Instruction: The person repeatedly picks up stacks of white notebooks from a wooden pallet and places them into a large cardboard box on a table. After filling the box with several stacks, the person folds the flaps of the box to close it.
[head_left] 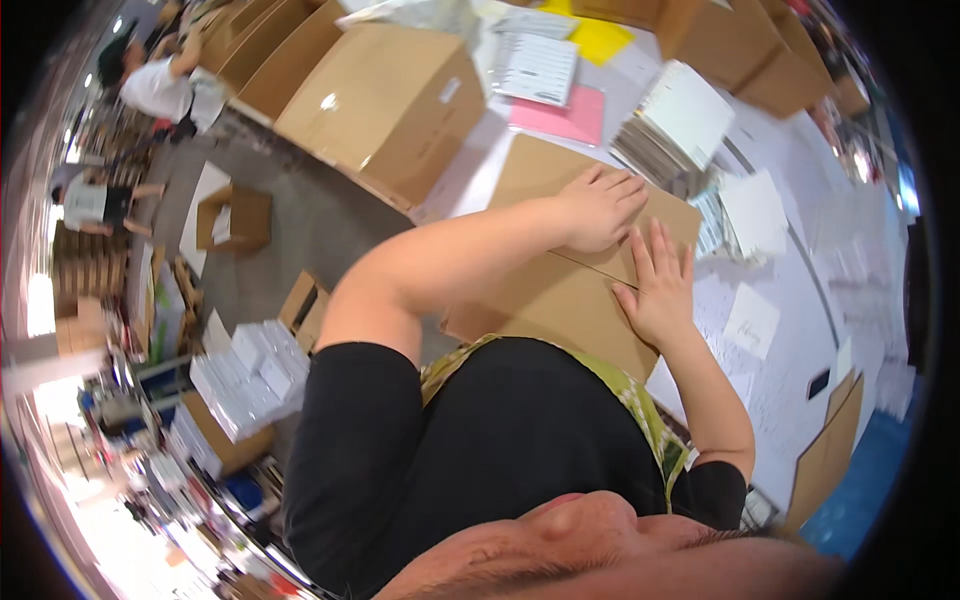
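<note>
Directly in front of me lies a brown cardboard box [560, 305] with its top flaps folded down, and a seam runs between them. My left hand [603, 208] rests on the far flap near the seam, its fingers laid over the cardboard toward the right. Beside it, my right hand [660, 283] presses flat on the box's right part with the fingers spread. Neither hand holds anything. The fingertips of both hands are close together near the box's right edge.
A larger closed carton [375, 95] stands at the far left of the white table [775, 300]. Beyond my box are a pink packet [575, 118], a white pad [537, 68] and a stack of cards [680, 115]. A phone [819, 382] lies at right. Two people are in the background at left.
</note>
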